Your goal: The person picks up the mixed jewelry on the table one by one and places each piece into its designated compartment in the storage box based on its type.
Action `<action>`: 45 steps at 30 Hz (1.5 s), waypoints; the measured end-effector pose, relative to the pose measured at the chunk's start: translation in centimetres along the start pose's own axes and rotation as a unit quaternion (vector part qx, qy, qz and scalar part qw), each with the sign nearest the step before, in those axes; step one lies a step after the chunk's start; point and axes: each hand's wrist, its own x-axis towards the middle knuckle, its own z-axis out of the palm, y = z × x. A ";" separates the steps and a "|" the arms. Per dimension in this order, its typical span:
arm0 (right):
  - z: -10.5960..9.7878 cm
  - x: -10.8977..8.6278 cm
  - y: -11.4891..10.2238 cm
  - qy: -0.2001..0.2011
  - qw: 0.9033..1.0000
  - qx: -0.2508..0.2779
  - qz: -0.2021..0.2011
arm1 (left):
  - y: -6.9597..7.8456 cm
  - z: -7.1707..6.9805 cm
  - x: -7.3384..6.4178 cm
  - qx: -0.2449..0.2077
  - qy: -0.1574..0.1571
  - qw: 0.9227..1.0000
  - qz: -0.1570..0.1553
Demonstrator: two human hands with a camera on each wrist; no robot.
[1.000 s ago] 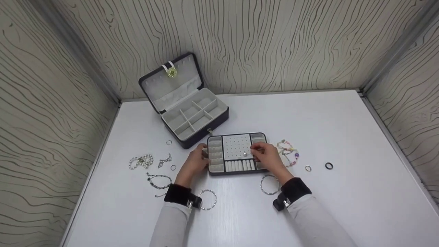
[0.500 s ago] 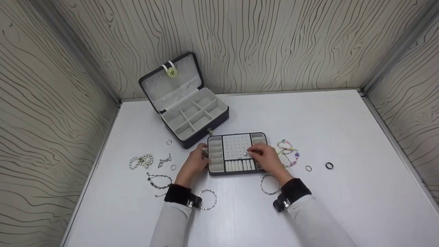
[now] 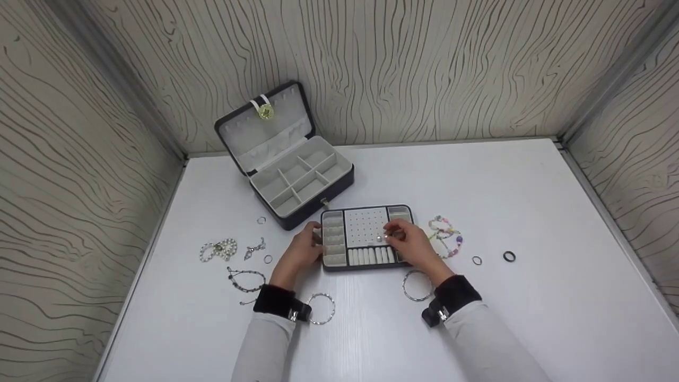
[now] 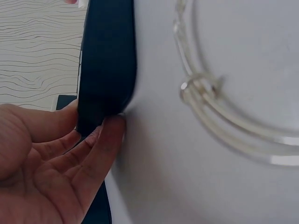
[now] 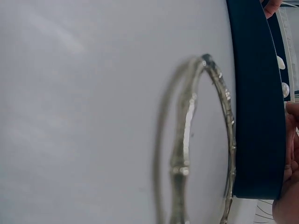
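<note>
A dark-rimmed jewelry tray (image 3: pixel 366 269) lies flat on the table, with a dotted earring panel (image 3: pixel 363 223), ring slots and side compartments. My left hand (image 3: pixel 302 248) grips the tray's left edge; in the left wrist view its thumb is at the top edge and fingertips at the dark side wall. My right hand (image 3: pixel 416 244) is over the tray's right part, its index finger lifted and parted from the thumb. A pearl earring (image 3: pixel 386 238) shows at its fingertips, beside another pearl stud (image 3: pixel 379 239) on the panel. The right wrist view partly crops that hand.
An open jewelry box (image 3: pixel 297 183) with divided compartments stands behind the tray. Bangles (image 3: pixel 332 313) lie in front; pearl strands (image 3: pixel 217 250), a dark bracelet (image 3: pixel 246 281) and small rings lie left. Colorful beaded bracelets (image 3: pixel 451 239) and a black ring (image 3: pixel 509 256) lie right.
My right fingers moved left to the panel's lower right, then parted and drew back slightly. A second pearl now shows beside the first. My left hand stays on the tray edge.
</note>
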 end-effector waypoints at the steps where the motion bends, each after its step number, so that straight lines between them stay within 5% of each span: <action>1: 0.0 0.0 0.0 -0.001 1.000 -0.002 0.003 | 0.0 0.0 0.0 0.000 0.000 1.000 0.000; 18: -0.2 -0.4 -0.1 -0.024 1.000 -0.006 0.012 | 0.2 0.0 -0.2 0.006 0.001 1.000 -0.022; 27: -1.4 -0.7 -0.1 -0.060 0.995 0.080 0.007 | 0.2 0.0 -0.2 0.006 0.009 1.000 -0.016; 33: -4.2 -1.8 0.3 -0.063 0.993 0.101 -0.007 | 0.4 0.3 -0.3 0.018 0.005 1.000 -0.020; 45: -13.5 -5.0 3.3 0.017 0.998 -0.002 0.055 | 0.6 0.3 -0.2 0.017 0.001 0.999 -0.035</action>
